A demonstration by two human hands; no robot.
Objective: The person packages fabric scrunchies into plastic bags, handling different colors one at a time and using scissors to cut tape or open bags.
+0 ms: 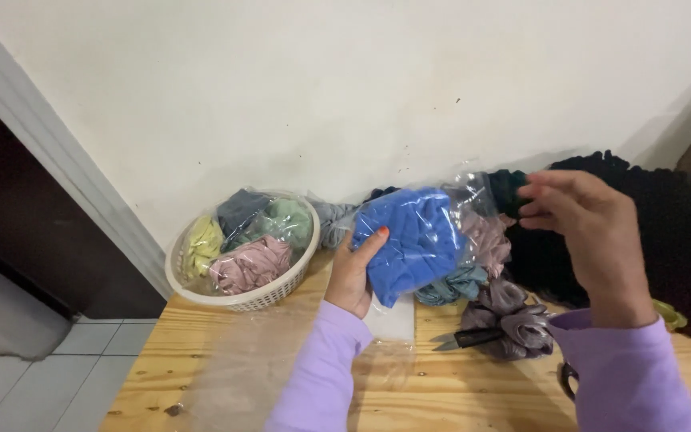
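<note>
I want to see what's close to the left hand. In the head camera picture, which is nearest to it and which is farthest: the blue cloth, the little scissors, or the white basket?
1. Blue cloth in its clear bag: held in the left hand.
2. Little scissors: on the wooden table, to the hand's lower right.
3. White basket: farthest, on the left by the wall.

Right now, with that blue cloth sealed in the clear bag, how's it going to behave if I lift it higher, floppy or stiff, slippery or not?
The blue cloth looks soft and bunched, so it will probably sag rather than hold shape. Its clear plastic bag is glossy and crinkled, so it may slide in the left hand. It seems light: the left hand props it while the right hand only pinches the top.
</note>
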